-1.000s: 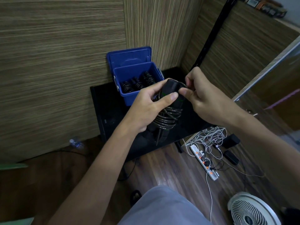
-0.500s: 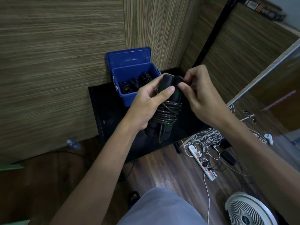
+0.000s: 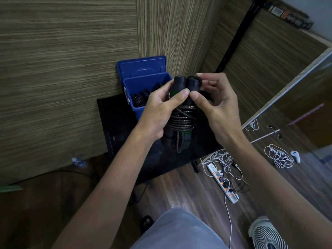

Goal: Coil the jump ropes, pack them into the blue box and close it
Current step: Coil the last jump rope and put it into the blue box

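Observation:
I hold a jump rope [image 3: 182, 119] upright in front of me: two black handles with green rings, side by side, with dark cord wound tightly around their middle. My left hand [image 3: 161, 112] grips the handles from the left, thumb across the front. My right hand [image 3: 215, 101] pinches the top of the right handle and the cord end there. Behind the bundle stands the blue box [image 3: 140, 85], open, its lid [image 3: 142, 67] leaning back on the wall. Coiled black ropes [image 3: 141, 99] lie inside it.
The box sits on a low black table [image 3: 124, 126] against a wood-panel wall. On the floor to the right lie a power strip [image 3: 222, 184], tangled white cables [image 3: 278, 157] and a white fan [image 3: 267, 234]. A plastic bottle [image 3: 79, 162] lies at the left.
Both hands have lifted the wound rope slightly higher and turned it more upright. The right fingers have shifted onto the top of the handles.

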